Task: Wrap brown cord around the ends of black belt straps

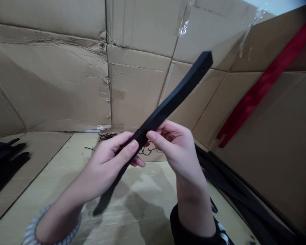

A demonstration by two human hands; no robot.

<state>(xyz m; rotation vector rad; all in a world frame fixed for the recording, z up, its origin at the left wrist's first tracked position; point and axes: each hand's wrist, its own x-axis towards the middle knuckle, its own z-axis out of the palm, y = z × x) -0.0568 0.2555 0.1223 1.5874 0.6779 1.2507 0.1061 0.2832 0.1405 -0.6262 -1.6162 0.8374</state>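
Observation:
A long, slightly curved black bar [177, 93] slants across the middle of the view, its squared far end up to the right with a small hole near it. My left hand [117, 153] is closed round it below the middle, thumb on top. Just above, my right hand [174, 141] pinches the bar between thumb and bent fingers, by a thin dark line that crosses it. Whether that line is a cord or a seam I cannot tell. The bar's lower end tapers past my left wrist, above the table.
Cardboard walls [140, 85] enclose the pale table [142, 211]. Thin black cords [108, 136] lie in a tangle at the back. Dark strips [7, 160] are stacked at the left, more black lengths [234, 187] at the right. A red ribbon [265, 81] hangs on the right wall.

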